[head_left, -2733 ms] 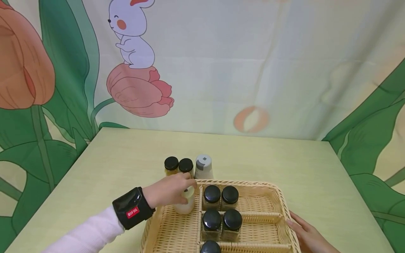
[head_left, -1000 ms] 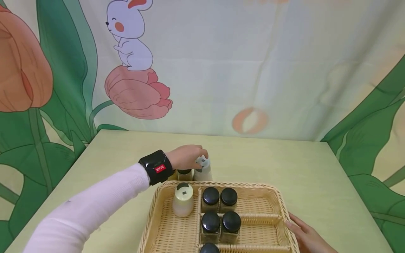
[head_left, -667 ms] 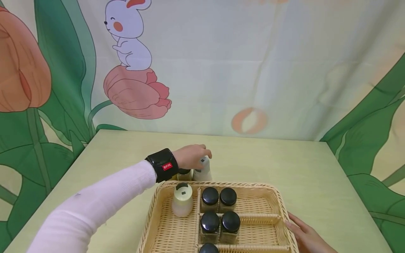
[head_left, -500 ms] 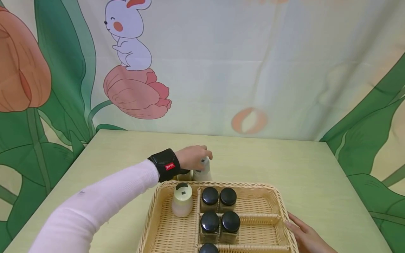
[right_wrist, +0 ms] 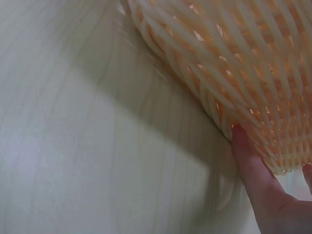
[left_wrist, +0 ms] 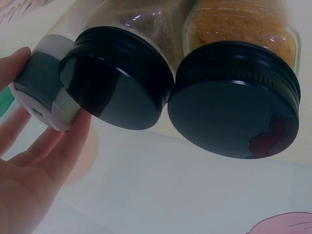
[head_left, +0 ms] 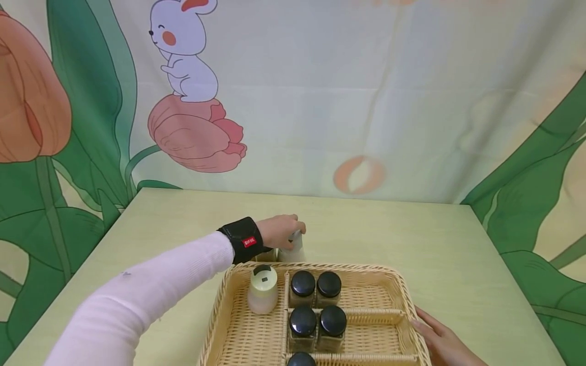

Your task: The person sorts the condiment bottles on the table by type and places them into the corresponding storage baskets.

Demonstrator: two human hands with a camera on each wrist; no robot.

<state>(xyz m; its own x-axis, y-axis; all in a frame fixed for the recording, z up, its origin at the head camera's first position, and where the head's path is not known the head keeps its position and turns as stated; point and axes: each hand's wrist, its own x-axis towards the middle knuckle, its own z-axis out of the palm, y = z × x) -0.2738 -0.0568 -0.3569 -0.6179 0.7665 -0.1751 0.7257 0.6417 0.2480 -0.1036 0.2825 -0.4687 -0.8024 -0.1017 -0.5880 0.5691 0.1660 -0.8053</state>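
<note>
At the basket's far side, my left hand (head_left: 280, 231) pinches the grey-and-white cap of a seasoning shaker (head_left: 292, 251) standing on the table. In the left wrist view, my thumb and fingers lie around that shaker's cap (left_wrist: 41, 73). Two black-lidded spice jars stand beside it, one with brownish contents (left_wrist: 117, 80) and one with orange-yellow contents (left_wrist: 239, 97). My right hand (head_left: 441, 338) rests against the right side of the wicker basket (head_left: 405, 284). From the right wrist, one straight finger (right_wrist: 251, 165) touches the basket's outer wall, with a thumb tip near its rim.
A shaker with a pale yellow cap (head_left: 263, 292) stands in the basket's left compartment. Several black-lidded jars (head_left: 303, 321) fill part of the right compartments, split by woven dividers (head_left: 380, 316). Behind the table (head_left: 412, 229) hangs a printed cloth (head_left: 293, 101).
My left hand has let go of the yellow-capped shaker in the basket and moved back to the grey-and-white-capped one, its fingers now closed around the cap. My right hand stays at the basket.
</note>
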